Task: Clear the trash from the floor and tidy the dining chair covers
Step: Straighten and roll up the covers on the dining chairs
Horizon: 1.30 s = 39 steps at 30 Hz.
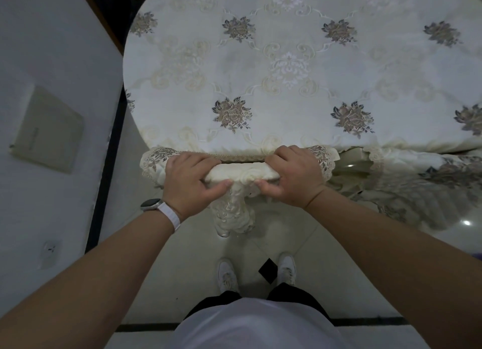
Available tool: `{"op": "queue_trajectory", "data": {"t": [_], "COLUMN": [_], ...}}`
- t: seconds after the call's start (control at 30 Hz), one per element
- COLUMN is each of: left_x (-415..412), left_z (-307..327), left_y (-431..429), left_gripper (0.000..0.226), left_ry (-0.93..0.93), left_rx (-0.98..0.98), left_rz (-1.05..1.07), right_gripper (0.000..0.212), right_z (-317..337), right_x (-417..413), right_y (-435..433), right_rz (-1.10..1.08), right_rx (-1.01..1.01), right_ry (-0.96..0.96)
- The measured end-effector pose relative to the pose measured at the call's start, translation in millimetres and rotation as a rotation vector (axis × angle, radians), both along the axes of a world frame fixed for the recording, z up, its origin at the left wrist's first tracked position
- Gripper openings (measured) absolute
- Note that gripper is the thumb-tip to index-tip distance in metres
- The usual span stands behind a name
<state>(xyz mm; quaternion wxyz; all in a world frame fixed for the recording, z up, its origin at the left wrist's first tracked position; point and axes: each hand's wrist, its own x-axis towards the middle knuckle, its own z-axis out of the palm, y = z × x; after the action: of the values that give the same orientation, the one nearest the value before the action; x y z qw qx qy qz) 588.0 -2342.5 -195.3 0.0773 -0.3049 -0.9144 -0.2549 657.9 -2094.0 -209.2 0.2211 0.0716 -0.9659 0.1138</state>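
A dining chair stands pushed in at the table's near edge, and its cream embroidered cover (241,172) drapes over the top of the backrest. My left hand (190,178) grips the left end of the covered top rail, thumb on the near side. My right hand (293,175) grips the right end in the same way. Lace corners of the cover (154,161) stick out beyond both hands. The cover's back flap (233,214) hangs down toward the floor. A small black piece of trash (268,270) lies on the floor tiles between my white shoes.
A round table under a floral embroidered tablecloth (287,69) fills the view ahead. A second covered chair (407,176) stands at the right. A white wall (52,88) with a beige panel and a socket runs along the left, with a dark baseboard.
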Motion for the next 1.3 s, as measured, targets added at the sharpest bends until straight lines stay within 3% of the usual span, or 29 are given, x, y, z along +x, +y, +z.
{"op": "queue_trajectory", "data": {"t": [0.23, 0.37, 0.53, 0.67, 0.87, 1.3], "left_x": [10, 25, 37, 47, 71, 129], "left_z": [15, 18, 24, 27, 32, 50], "left_y": [0, 10, 31, 58, 139, 330], "left_gripper": [0.048, 0.043, 0.036, 0.037, 0.040, 0.045], "left_ry": [-0.109, -0.083, 0.048, 0.135, 0.112, 0.124], "left_rx": [-0.035, -0.002, -0.101, -0.131, -0.163, -0.215], "left_rz": [-0.081, -0.098, -0.170, -0.220, -0.274, -0.375], "right_gripper": [0.053, 0.050, 0.052, 0.053, 0.056, 0.047], "right_z": [28, 36, 46, 52, 64, 61], "right_x": [24, 43, 73, 101, 136, 198], "right_y": [-16, -26, -4, 39, 120, 289], "right_rz": [-0.061, -0.142, -0.210, -0.276, -0.333, -0.383], "right_rx": [0.020, 0.008, 0.077, 0.089, 0.098, 0.092], "right_ry": [-0.279, -0.253, -0.276, -0.307, -0.384, -0.241]}}
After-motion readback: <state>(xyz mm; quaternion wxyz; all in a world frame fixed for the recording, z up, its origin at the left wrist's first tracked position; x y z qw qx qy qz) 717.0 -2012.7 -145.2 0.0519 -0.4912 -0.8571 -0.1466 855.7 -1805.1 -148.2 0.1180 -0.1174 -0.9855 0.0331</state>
